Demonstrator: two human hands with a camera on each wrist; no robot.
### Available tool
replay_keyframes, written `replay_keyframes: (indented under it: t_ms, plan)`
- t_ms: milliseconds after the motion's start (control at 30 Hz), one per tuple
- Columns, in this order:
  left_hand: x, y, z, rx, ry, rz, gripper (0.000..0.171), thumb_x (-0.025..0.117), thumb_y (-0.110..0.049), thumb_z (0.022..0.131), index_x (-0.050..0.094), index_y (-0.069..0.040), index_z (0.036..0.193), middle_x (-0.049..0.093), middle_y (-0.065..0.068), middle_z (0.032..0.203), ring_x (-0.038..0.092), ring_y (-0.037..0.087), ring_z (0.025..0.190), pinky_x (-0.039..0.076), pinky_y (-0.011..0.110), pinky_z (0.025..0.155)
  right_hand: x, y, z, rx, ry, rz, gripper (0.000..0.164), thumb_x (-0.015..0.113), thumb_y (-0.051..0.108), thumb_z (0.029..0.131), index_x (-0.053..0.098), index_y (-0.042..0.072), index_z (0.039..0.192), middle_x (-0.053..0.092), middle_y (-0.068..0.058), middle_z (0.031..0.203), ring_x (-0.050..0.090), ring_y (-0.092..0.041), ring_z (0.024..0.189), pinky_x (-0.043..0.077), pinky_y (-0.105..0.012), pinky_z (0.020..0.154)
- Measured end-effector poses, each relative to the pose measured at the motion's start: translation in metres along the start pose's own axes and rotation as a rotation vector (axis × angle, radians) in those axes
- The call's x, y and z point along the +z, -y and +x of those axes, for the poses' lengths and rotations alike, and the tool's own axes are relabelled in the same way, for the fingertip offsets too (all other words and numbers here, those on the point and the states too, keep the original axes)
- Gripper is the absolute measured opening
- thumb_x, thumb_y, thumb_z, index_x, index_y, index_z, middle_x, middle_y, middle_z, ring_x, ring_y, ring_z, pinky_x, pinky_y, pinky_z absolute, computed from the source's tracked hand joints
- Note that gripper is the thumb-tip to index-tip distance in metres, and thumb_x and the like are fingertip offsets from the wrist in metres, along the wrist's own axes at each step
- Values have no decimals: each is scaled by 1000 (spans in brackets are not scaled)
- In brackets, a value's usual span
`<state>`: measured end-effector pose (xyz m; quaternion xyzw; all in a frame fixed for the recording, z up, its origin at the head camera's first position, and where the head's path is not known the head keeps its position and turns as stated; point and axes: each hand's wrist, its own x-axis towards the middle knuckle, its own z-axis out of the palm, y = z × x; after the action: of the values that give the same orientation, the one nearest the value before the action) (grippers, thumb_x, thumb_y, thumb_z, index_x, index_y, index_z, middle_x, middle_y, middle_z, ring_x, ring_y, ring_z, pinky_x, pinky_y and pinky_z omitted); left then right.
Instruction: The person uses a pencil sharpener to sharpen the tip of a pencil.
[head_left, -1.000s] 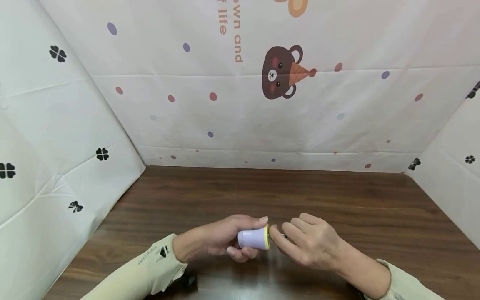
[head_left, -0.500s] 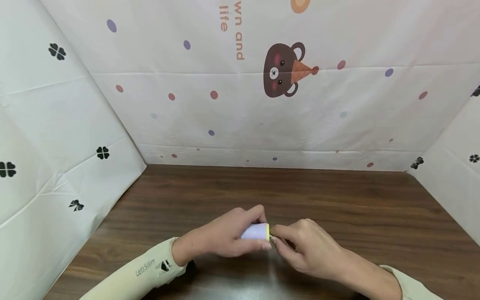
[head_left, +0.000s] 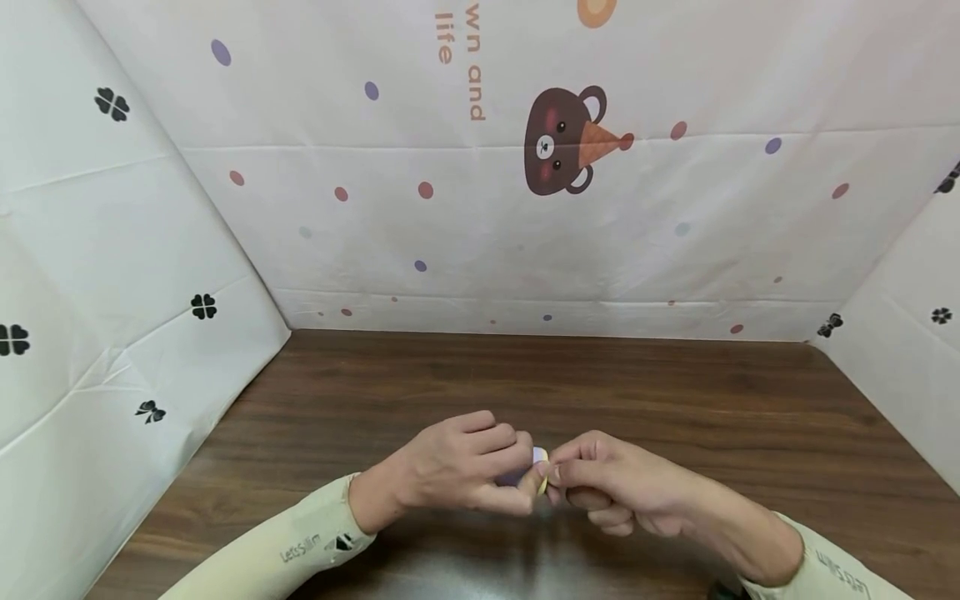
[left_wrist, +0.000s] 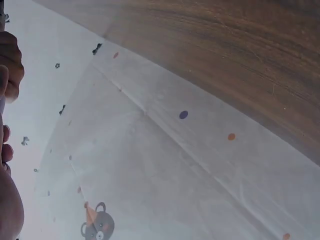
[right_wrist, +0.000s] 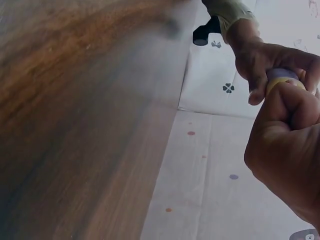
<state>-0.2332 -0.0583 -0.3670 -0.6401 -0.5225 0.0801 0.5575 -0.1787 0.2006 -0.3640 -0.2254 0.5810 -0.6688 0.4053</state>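
Observation:
A small lavender cylinder (head_left: 539,454) with a yellow rim is held above the table between the two hands. My left hand (head_left: 467,468) curls its fingers over it and covers most of its body in the head view. Right at the yellow end, my right hand (head_left: 637,487) has its thumb and index finger pinched together; whatever lies between those fingertips is hidden. In the right wrist view the cylinder (right_wrist: 281,74) shows between the left hand's thumb and fingers, with the right hand (right_wrist: 287,145) against its rim. Only parts of the hands appear at the left wrist view's edge.
The dark wood table (head_left: 450,375) lies below the hands. A white cloth with dots and a bear print (head_left: 555,146) hangs behind it. White side walls with clover prints (head_left: 204,306) stand at left and right.
My left hand has rolled over, so its back now hides most of the cylinder. My right hand has turned at the yellow end; a thin metal piece seen there earlier is now hidden.

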Motion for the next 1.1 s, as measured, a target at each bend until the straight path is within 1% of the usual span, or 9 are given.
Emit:
replay_keyframes:
  t_ms: [233,333,467,567,700,767,833,1000,1100]
  plan:
    - [2,3,-4,-33,-5,-34,25,67,-16,93,61,-26,115,65,-2,96,53,9,74,38,23,62,-4,-2,2,-32,57,-57,39,44,14,114,44,-20,96,25,6,54,19,-5,43,14,-27,38]
    - [4,3,-7,-54,14,-47,23,67,-17,94,63,-24,116,66,-2,97,56,10,77,40,23,63,-3,-4,4,-163,-54,-337,32,49,15,113,56,-7,91,34,9,61,27,-2,49,23,-24,41]
    - [4,4,-8,-160,54,-107,16,68,-16,98,67,-17,114,66,-1,97,59,12,79,45,24,65,2,-6,11,-568,-315,-996,24,58,17,111,61,19,87,43,14,71,38,4,61,36,-15,51]
    - [2,0,-4,-321,81,-264,22,74,-24,99,65,-10,114,66,1,97,61,14,79,51,23,68,3,-3,18,-997,-487,-1484,28,55,14,110,62,15,83,46,10,71,38,1,60,35,-14,52]
    - [-1,-7,4,-507,84,-498,50,87,-40,89,59,-7,115,63,1,95,57,11,75,51,18,68,6,4,21,-1337,-648,-1781,32,50,11,107,61,7,77,44,5,67,34,-5,54,29,-17,49]
    - [-2,-9,5,-515,88,-515,54,89,-41,87,59,-7,116,62,0,95,56,10,75,50,17,69,10,3,19,-1276,-621,-1709,32,51,10,106,58,10,75,43,7,65,33,0,55,27,-13,48]
    - [-4,-7,4,-438,91,-431,45,85,-35,91,61,-8,117,63,0,96,57,11,77,50,19,69,15,0,14,-1081,-541,-1508,33,55,10,106,54,16,74,41,11,64,32,6,56,28,-11,47]
    - [-5,3,1,-91,15,-63,21,69,-17,98,62,-18,117,65,-2,97,54,10,75,41,22,64,16,-2,4,-435,-189,-563,37,55,9,110,48,5,73,32,7,60,27,3,52,22,-20,41]
    - [-4,6,1,-1,-19,5,24,67,-14,97,59,-23,117,64,-3,96,51,8,73,36,22,62,10,0,2,-176,-60,-159,40,47,12,113,42,-10,79,26,4,58,21,-6,46,17,-25,40]
